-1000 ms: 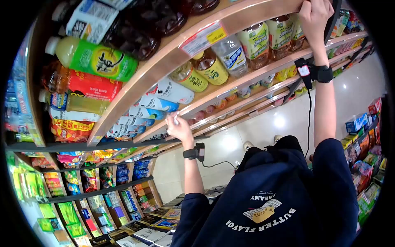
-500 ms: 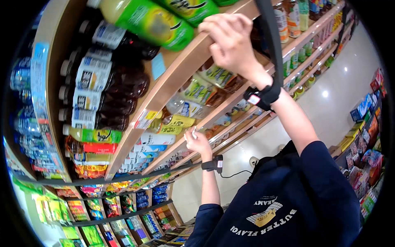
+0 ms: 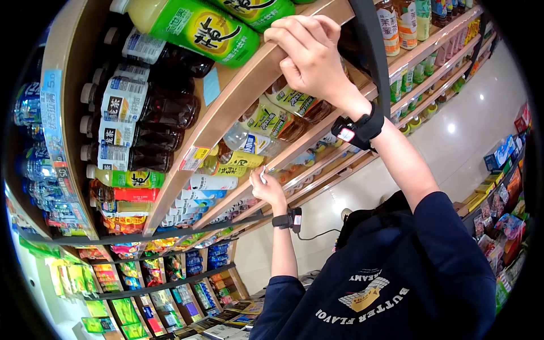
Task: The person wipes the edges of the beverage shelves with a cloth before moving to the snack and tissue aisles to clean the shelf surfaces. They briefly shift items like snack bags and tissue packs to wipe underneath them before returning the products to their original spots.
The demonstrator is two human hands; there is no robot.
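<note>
My right hand (image 3: 310,54) has its fingers curled over the wooden shelf edge (image 3: 249,79). Close beside it lies a large juice bottle (image 3: 195,31) with a green and yellow label. Lower down, my left hand (image 3: 268,190) is closed with the fingertips pinched on a small white scrap (image 3: 262,174), whose material I cannot make out. That hand is by the rail of a lower shelf, near a yellow-labelled bottle (image 3: 232,170). Both wrists wear black bands, and a cable runs from the left one.
Dark drink bottles (image 3: 141,107) with white labels fill the shelf at left. A black upright post (image 3: 371,56) stands right of my right hand. Snack packets hang on racks (image 3: 130,311) at lower left. Pale tiled floor (image 3: 453,113) runs toward another display (image 3: 504,209) at right.
The view has shifted slightly. My left hand has moved a little to the left along the lower rail, still pinching the white scrap. My right hand keeps its hold on the shelf edge.
</note>
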